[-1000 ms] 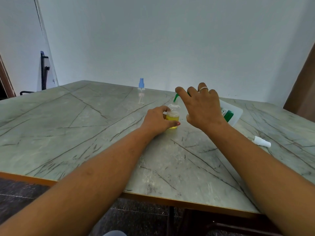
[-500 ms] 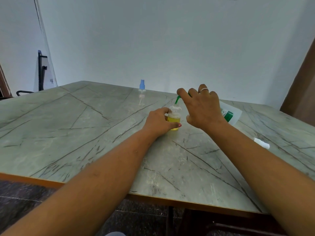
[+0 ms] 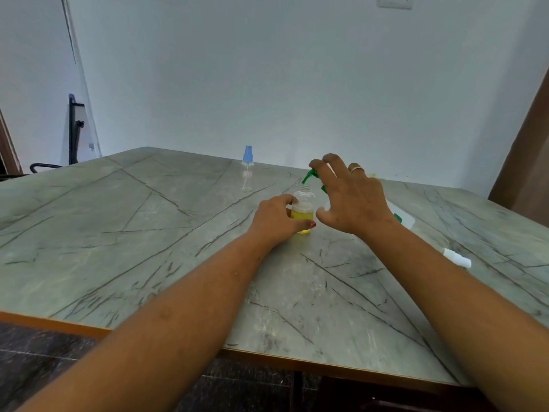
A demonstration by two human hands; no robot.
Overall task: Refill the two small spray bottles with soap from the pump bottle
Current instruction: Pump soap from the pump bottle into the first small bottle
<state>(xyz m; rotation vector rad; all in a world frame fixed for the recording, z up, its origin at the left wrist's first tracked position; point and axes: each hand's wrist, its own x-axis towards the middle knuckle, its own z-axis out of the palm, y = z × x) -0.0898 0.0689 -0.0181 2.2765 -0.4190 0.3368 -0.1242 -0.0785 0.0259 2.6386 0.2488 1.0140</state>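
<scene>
The small clear plastic bottle holding yellow liquid [image 3: 303,214] stands on the grey veined stone-pattern table [image 3: 148,233], held from its left by the left hand [image 3: 277,223]. The right hand [image 3: 353,200] is just right of it, fingers spread over the green plastic pump head [image 3: 309,175]. The white plastic pump bottle [image 3: 401,215] is behind that hand. The small clear spray bottle with blue cap [image 3: 247,171] stands well beyond the left hand. The white plastic spray cap [image 3: 457,257] lies right of the right forearm.

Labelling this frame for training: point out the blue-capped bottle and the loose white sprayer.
blue-capped bottle [image 3: 247,176], head view, on its clear body.
white sprayer [image 3: 457,257], head view, on its middle.
</scene>
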